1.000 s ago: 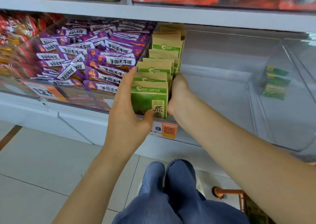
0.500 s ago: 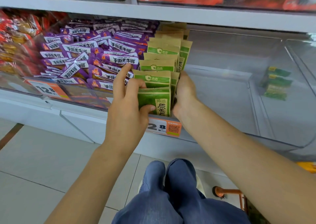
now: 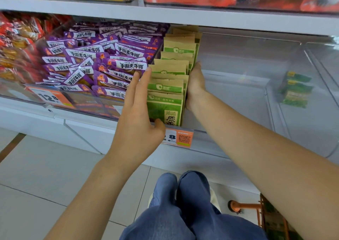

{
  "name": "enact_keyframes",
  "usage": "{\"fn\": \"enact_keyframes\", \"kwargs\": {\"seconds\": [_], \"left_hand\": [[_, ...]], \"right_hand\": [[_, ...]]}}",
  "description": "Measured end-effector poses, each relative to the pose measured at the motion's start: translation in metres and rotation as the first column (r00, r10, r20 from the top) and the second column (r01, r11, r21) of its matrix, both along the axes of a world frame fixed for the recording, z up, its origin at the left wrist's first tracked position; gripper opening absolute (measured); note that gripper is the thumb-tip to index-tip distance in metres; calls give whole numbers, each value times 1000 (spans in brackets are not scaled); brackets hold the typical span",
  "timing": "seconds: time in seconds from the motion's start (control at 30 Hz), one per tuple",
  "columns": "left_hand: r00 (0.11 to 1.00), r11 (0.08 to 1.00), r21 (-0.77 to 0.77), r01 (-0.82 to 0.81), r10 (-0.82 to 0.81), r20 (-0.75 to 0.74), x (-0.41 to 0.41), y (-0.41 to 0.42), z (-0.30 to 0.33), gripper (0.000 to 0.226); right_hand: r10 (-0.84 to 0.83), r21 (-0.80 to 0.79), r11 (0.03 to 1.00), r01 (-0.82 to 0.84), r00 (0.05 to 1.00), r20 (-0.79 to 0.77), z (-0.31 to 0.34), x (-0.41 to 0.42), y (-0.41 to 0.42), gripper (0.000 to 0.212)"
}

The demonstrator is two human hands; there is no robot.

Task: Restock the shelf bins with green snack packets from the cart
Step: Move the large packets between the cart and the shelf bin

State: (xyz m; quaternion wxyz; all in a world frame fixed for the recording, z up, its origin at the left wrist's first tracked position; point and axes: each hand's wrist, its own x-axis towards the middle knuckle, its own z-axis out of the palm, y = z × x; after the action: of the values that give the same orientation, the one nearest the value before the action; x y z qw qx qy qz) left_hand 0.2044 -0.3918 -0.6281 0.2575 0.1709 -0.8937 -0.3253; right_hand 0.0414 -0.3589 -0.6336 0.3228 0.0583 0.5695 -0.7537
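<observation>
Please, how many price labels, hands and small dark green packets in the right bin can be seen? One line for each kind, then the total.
Price labels: 2, one under the purple packets, one under the green packets.
Hands: 2, left hand and right hand.
Small dark green packets: 3, stacked.
Total: 7

Place: a shop, at a snack aisle.
Landmark: the orange price tag reading 2.8, with a QR code, clipped to the white shelf edge.
Above the tag: a row of green snack packets standing in a clear bin.
Left of the tag: purple packets piled in bulk, with a second price label in front.
Higher up: another shelf level with yellow and red boxed goods.
Below right of the tag: an orange cart on a tiled floor.
</observation>
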Motion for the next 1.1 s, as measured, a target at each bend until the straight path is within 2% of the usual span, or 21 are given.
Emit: {"fn": "enact_keyframes", "kwargs": {"seconds": [0.17,0.33,0.43,0.53,0.67,0.77,0.83,0.9,0.97,1.03,1.1], "left_hand": [[996,999,37,8,-5,-93,0,2,1,104],[994,999,30,-16,19,-111,2,5,1,104],[994,999,25,-43,45,-102,6,8,3,102],[990,997,-12,-82,80,-119,14,15,12,96],[983,994,-95,-54,37,-180,20,45,33,74],[984,983,-114,146,-156,-86,21,96,42,58],[941,930,-155,333,-338,-9,19,137,42,48],[865,843,-202,499,-498,58,16,178,38,43],[802,781,-185,597,-586,115,13,213,33,41],[778,770,-118,627,-611,146,11,245,29,35],[768,768,-74,636,-620,158,9,271,21,33]], "right_hand": [[-12,-67,998,12,1000,14,-2,-1,4,66],[-36,-30,999,37,999,40,3,0,11,69],[-85,44,996,84,996,32,15,4,22,62],[-106,153,981,119,990,-92,33,13,44,56],[48,265,963,47,939,-339,60,37,104,34],[166,347,937,41,822,-545,84,55,172,25],[236,401,916,31,766,-598,101,69,228,23],[324,486,874,14,728,-604,115,87,287,20],[429,619,784,40,687,-587,121,106,346,25],[527,765,624,159,637,-562,116,121,399,28],[558,818,465,338,606,-567,105,136,439,30]]}}
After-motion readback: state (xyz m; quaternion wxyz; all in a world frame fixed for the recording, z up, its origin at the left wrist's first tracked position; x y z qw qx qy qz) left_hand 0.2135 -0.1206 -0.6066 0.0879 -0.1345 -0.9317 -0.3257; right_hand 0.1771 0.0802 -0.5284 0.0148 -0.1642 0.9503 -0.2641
